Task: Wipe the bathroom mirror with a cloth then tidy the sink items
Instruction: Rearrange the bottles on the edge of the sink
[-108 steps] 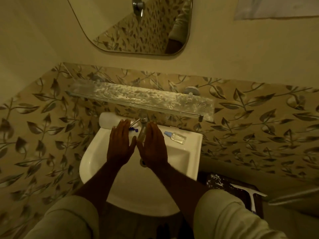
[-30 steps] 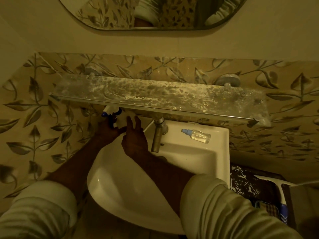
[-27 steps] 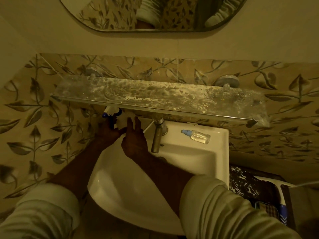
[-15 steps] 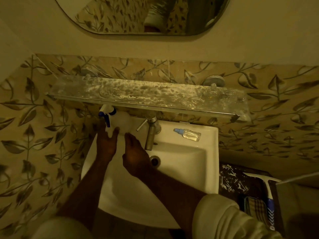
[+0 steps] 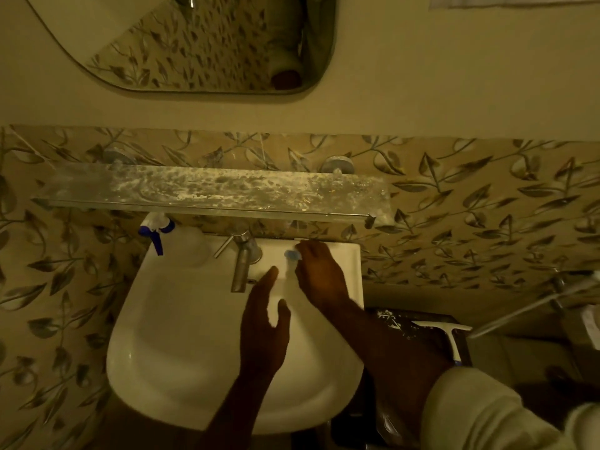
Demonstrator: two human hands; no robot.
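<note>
A white sink (image 5: pixel 168 323) hangs under a stained glass shelf (image 5: pixel 207 190), with the mirror (image 5: pixel 201 43) above on the wall. A white spray bottle (image 5: pixel 175 241) with a blue trigger stands at the sink's back left corner. My right hand (image 5: pixel 319 274) is at the back right ledge, closed on a small clear bottle with a blue cap (image 5: pixel 290 256), held upright. My left hand (image 5: pixel 266 323) hovers open over the basin, just right of the metal tap (image 5: pixel 242 261). No cloth is in view.
A white-and-blue squeegee (image 5: pixel 449 339) lies on a dark patterned surface (image 5: pixel 399 323) right of the sink. A metal rail (image 5: pixel 526 303) crosses at far right. Leaf-patterned tiles cover the wall around the sink.
Both hands left the spray bottle at the back left and moved right. My right hand took hold of the small clear bottle, which lay on its side before and now stands upright.
</note>
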